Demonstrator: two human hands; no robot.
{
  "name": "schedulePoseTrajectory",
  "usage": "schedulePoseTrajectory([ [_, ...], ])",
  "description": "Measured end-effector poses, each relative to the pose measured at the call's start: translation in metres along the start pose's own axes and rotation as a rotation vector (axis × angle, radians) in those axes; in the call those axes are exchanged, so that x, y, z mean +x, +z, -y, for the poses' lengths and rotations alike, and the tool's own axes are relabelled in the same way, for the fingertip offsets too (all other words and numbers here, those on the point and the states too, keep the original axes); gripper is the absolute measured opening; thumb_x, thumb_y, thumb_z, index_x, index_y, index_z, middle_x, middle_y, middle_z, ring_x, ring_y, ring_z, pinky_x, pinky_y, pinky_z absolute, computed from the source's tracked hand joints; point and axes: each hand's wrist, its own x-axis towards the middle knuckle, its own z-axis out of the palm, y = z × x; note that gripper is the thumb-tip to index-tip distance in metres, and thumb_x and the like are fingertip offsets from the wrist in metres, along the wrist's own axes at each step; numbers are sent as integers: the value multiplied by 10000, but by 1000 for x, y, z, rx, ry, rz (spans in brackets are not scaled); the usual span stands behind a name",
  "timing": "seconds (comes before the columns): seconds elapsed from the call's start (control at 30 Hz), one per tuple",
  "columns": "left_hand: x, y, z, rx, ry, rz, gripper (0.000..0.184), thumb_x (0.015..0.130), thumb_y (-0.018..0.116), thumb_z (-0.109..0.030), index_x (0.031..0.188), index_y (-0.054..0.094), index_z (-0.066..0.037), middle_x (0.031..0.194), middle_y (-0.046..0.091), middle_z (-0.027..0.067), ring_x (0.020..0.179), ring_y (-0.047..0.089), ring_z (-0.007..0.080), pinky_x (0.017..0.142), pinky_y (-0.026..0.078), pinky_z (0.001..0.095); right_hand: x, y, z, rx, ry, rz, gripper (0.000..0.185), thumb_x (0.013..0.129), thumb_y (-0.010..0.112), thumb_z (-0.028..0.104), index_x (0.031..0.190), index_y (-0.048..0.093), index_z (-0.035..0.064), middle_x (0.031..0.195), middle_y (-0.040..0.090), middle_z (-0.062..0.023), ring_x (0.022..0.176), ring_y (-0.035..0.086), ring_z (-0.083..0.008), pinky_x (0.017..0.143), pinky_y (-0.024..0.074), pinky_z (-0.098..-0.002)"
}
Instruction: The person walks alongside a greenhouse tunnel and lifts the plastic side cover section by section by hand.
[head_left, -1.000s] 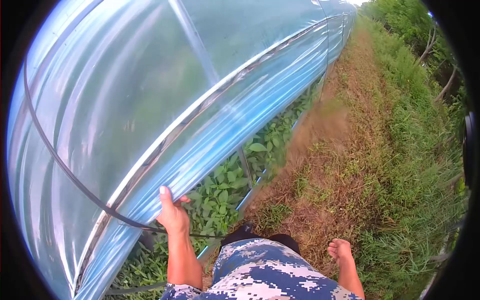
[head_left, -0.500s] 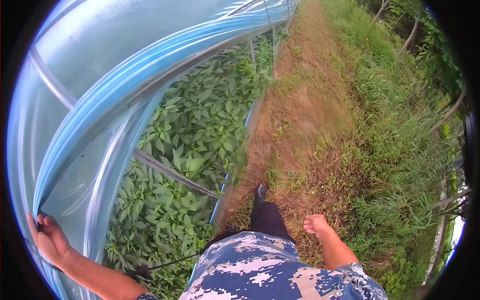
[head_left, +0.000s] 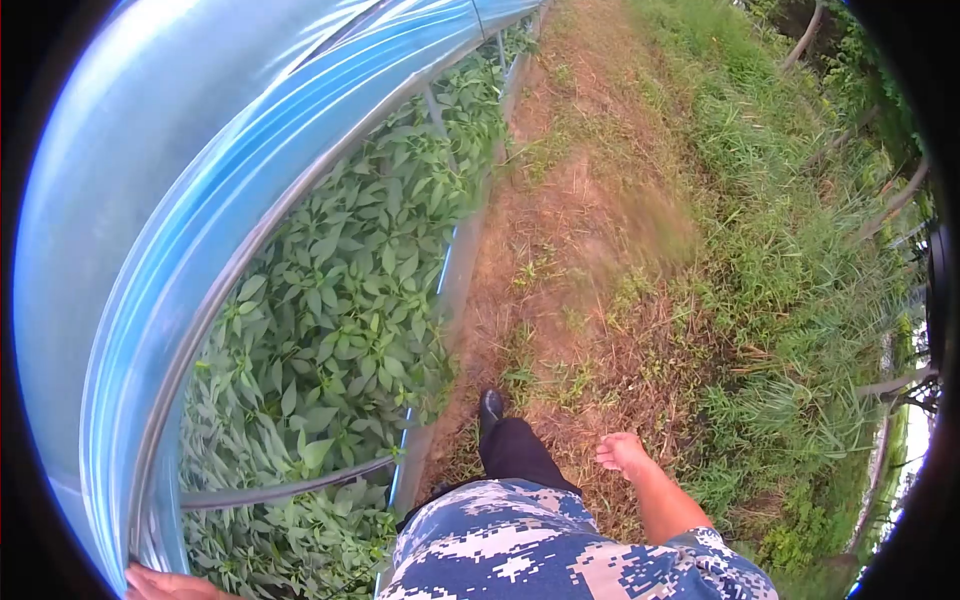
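Note:
At the lower left edge my left hand [head_left: 165, 584] is at the bottom of the gathered blue plastic film [head_left: 190, 240], its fingers partly cut off by the dark rim of the view. The film sweeps up from it in a long curve to the top. My right hand [head_left: 622, 454] hangs over the dry grass at the right of my body, fingers loosely curled, touching nothing; whether anything small is inside is hidden.
Leafy green plants [head_left: 340, 330] fill the space under the raised film, crossed low down by a metal pipe [head_left: 290, 490]. A dirt path [head_left: 540, 240] runs ahead, with tall grass [head_left: 780, 330] and branches to the right. My shoe [head_left: 490, 408] is on the path.
My left hand has moved from the middle to the lower left edge. The film's lower edge is higher and further left, with more plants showing. My right hand has shifted a little left in view.

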Motion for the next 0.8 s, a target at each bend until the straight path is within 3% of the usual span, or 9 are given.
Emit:
schedulePoseTrajectory([
  [0.03,24,-13,-93,-254,-440,114,381,916,533,-185,1217,460,37,1237,450,216,1154,444,330,964,378,440,9,-10,2,0,48,-22,216,943,526,190,1103,571,53,903,667,-93,720,661,-198,610,539,-332],
  [0.07,51,-15,-183,-509,-878,234,619,909,591,-101,1414,277,71,1485,248,241,1392,255,310,1159,248,427,16,-22,3,12,58,-22,216,943,526,190,1103,571,53,903,667,-93,720,661,-198,610,539,-332],
  [0.13,39,11,-248,-888,-675,258,653,895,604,-141,1430,276,42,1507,243,223,1396,264,309,1156,236,450,29,-53,7,106,139,-90,206,943,522,191,1099,574,66,896,666,-92,719,661,-198,604,537,-335],
  [0.3,54,13,-409,-1275,-399,544,653,873,587,-117,1443,294,7,1516,284,149,1390,293,288,1155,222,452,47,-120,29,278,188,-203,241,934,513,193,1099,596,40,875,673,-108,699,657,-220,553,530,-331],
  [0.4,55,8,-466,-1496,-541,782,598,856,610,-151,1390,381,-8,1476,327,184,1327,385,328,1096,308,463,42,-135,62,353,185,-223,235,935,516,190,1096,604,43,868,670,-111,693,657,-217,557,536,-334],
  [0.47,43,21,-486,-1541,-626,972,547,850,586,-84,1362,411,-3,1454,367,170,1255,463,302,1061,353,429,47,-139,87,370,176,-213,237,933,528,193,1087,608,32,871,669,-118,688,655,-215,558,541,-334],
  [0.5,36,30,-499,-1590,-697,1038,505,850,555,-29,1338,434,8,1432,402,155,1190,508,245,1027,388,380,46,-140,104,365,146,-198,217,931,517,185,1069,599,39,882,665,-112,716,659,-226,595,543,-355],
  [0.6,23,61,-543,-1640,-828,1180,428,851,564,24,1274,497,17,1359,472,139,1073,563,178,958,439,303,65,-141,160,364,103,-195,196,935,502,172,1055,591,45,884,662,-103,714,660,-224,618,553,-349],
  [0.8,7,156,-666,-1684,-868,1331,282,852,608,5,1132,581,22,1227,552,118,897,619,132,837,491,266,147,-163,316,360,-77,-198,230,939,517,178,1112,577,39,907,665,-93,723,660,-205,619,545,-328],
])
